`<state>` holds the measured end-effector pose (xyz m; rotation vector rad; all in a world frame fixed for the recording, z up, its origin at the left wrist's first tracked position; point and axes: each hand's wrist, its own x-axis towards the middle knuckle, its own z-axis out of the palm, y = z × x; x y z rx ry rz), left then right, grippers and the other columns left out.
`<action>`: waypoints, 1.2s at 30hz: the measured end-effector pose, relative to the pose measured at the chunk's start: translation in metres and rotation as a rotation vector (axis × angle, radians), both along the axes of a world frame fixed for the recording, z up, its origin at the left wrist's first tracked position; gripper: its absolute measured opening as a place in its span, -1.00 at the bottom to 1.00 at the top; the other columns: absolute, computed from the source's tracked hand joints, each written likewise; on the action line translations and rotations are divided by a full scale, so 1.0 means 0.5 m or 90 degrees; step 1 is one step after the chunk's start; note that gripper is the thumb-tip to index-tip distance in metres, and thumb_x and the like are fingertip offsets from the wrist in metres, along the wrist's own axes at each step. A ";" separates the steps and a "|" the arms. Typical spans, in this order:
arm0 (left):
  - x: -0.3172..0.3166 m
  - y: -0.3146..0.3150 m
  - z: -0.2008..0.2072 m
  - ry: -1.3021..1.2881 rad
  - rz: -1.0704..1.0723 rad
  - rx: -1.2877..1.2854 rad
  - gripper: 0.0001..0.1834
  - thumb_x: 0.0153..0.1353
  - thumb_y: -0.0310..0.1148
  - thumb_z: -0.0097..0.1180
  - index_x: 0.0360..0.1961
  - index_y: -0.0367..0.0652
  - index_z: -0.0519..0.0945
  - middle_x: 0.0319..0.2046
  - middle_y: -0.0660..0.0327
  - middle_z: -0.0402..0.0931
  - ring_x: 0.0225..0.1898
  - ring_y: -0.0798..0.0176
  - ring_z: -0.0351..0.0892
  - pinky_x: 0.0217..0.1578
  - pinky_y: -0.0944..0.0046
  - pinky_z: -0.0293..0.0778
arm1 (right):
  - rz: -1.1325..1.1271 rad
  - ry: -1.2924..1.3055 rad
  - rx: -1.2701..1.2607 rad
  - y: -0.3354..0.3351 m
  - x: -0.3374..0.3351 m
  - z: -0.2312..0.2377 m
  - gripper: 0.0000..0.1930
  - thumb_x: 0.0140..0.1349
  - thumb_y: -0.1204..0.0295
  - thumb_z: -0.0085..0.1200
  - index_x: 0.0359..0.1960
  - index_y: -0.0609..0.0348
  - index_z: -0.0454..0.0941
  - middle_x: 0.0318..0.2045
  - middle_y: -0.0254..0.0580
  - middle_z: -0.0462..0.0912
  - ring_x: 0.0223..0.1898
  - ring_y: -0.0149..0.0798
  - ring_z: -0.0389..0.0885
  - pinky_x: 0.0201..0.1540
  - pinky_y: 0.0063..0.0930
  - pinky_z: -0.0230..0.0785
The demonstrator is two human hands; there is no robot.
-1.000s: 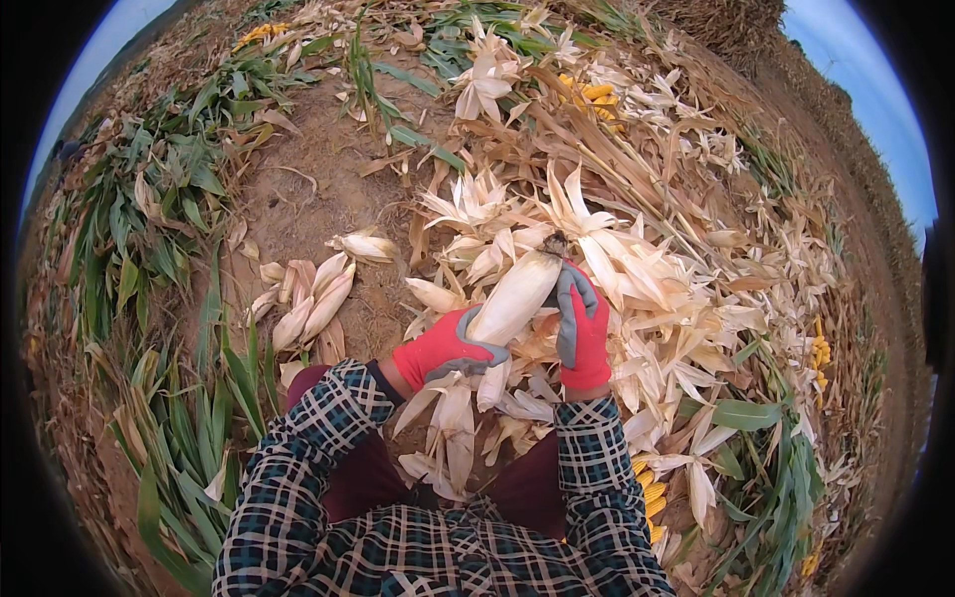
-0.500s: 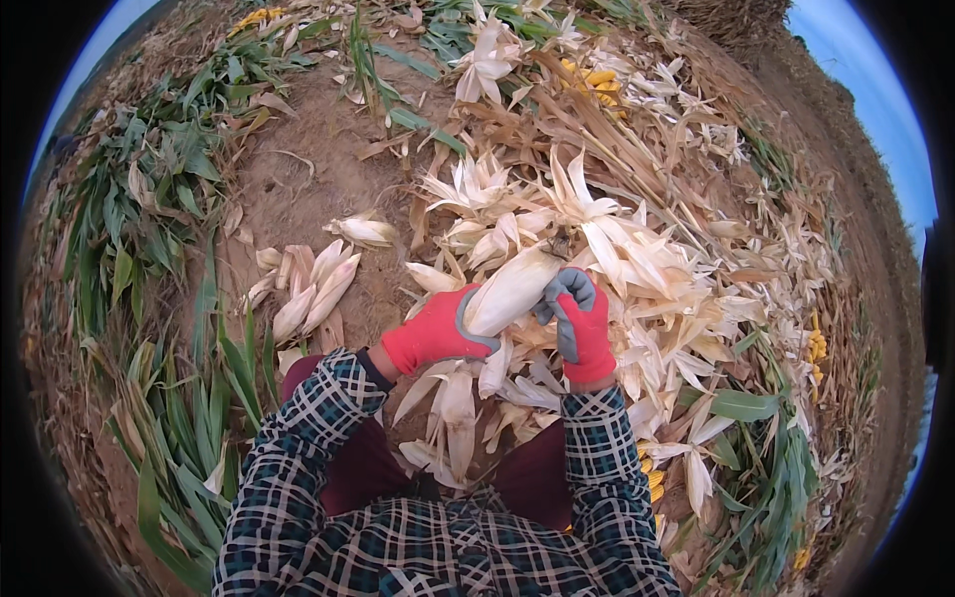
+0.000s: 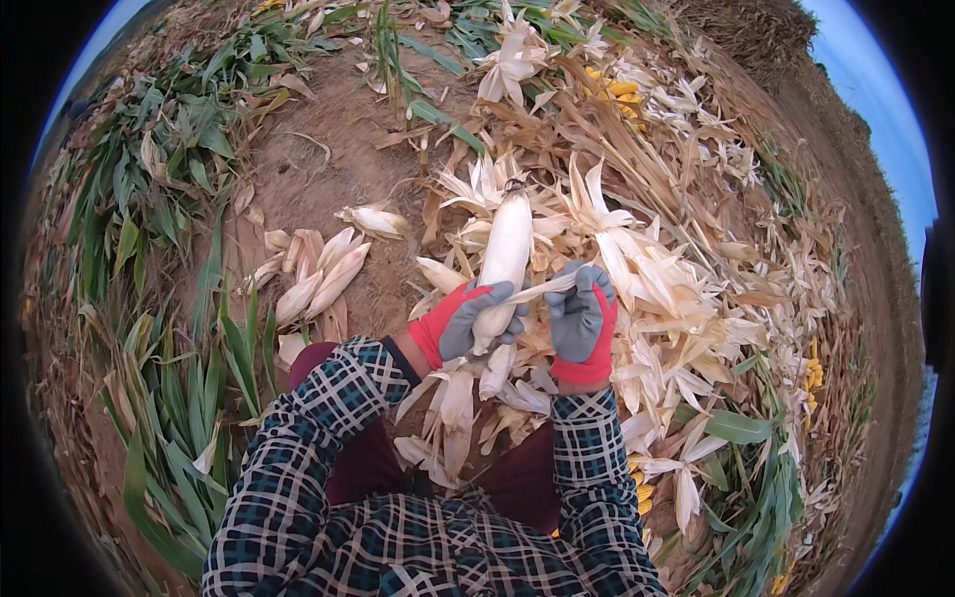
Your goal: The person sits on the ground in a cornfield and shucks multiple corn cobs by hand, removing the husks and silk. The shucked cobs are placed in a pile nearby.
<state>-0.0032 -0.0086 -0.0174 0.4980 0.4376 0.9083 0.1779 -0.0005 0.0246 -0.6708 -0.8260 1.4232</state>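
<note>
My left hand (image 3: 460, 326), in a red and grey glove, wraps round the lower end of a corn ear (image 3: 506, 249) still in its pale husk. The ear stands nearly upright in the picture, its dark stalk end pointing away from me. From its lower part a strip of husk (image 3: 540, 290) stretches across to my right hand (image 3: 581, 323), gloved the same way and closed on the strip's far end. Loose pale husks (image 3: 662, 274) lie in a heap beneath and beyond both hands. No kernels show on the held ear.
Several husk-covered ears (image 3: 323, 279) lie on bare soil to the left, with a single one (image 3: 374, 221) farther off. Bare yellow cobs (image 3: 624, 92) show at the far right, more yellow cobs (image 3: 643, 488) by my right sleeve. Green leaves (image 3: 189, 448) spread along the left.
The ear has swung from slanting right to nearly upright, its stalk end moving left. My right hand has come away from the stalk end, a husk strip now drawn out from the ear.
</note>
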 end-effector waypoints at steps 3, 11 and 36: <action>-0.018 0.049 -0.017 -0.019 0.192 -0.061 -0.54 0.32 -0.05 0.13 -0.01 -0.24 0.50 -0.24 0.14 0.59 -0.31 0.25 0.63 -0.28 0.21 0.64 | 0.090 0.098 0.057 -0.007 -0.002 0.010 -0.80 0.37 0.29 0.09 -0.27 0.19 0.50 -0.39 -0.25 0.60 -0.48 -0.46 0.56 -0.42 -0.66 0.43; -0.078 0.083 -0.012 -0.083 0.293 -0.050 -0.61 0.30 -0.12 0.18 -0.04 -0.19 0.47 -0.27 0.17 0.57 -0.30 0.23 0.63 -0.33 0.23 0.62 | 0.095 0.183 -0.075 0.045 0.037 -0.087 -0.68 0.44 0.24 -0.03 0.06 0.18 0.46 -0.10 -0.11 0.61 -0.18 -0.24 0.63 -0.07 -0.41 0.50; -0.059 0.074 -0.064 -0.001 0.317 -0.077 -0.66 0.29 -0.18 0.21 -0.09 -0.22 0.53 -0.27 0.19 0.59 -0.24 0.28 0.63 -0.15 0.28 0.58 | 0.046 -0.407 0.118 -0.040 -0.165 -0.100 -0.42 0.32 0.29 0.09 0.30 0.32 0.27 0.22 0.00 0.40 0.23 -0.13 0.39 0.27 -0.28 0.23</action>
